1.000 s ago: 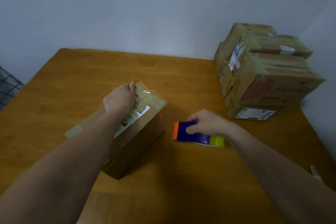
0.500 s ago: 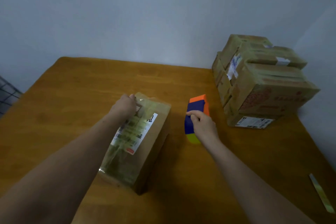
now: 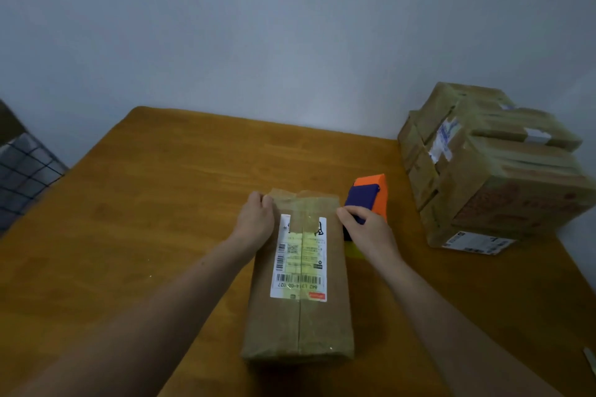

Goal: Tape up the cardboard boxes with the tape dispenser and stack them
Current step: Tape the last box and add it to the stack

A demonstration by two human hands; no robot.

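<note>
Here, labelled taped box [image 3: 300, 325]: left hand [image 3: 256, 221] grips it, right hand [image 3: 367, 229] grips dispenser [image 3: 371, 193].

A long brown box [image 3: 300, 319] lies flat on the surface [image 3: 145, 203], with a white label and shiny tape on top. The orange and blue tape dispenser [image 3: 371, 198] sits just beside its far right corner. Taped boxes [image 3: 493, 180] are piled up far right.
</note>
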